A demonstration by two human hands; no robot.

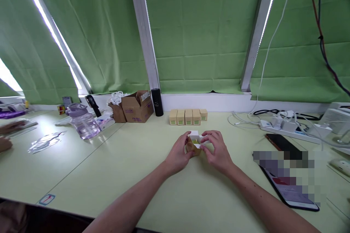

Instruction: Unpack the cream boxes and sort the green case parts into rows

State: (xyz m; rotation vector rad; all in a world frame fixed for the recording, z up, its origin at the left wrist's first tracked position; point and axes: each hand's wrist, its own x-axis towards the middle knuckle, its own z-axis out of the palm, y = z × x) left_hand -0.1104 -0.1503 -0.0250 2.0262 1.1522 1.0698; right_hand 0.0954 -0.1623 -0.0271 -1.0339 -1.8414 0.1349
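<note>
A small tan carton with its white top flaps open sits on the pale green table, something yellow-green showing inside. My left hand grips its left side. My right hand holds its right side, fingers on a white flap. Behind it, a row of several identical closed tan cartons with green labels stands near the wall.
A brown cardboard box, a black cylinder and a clear purple-lidded jug stand at the back left. A power strip with white cables and a dark tablet lie right. Another person's hands rest far left.
</note>
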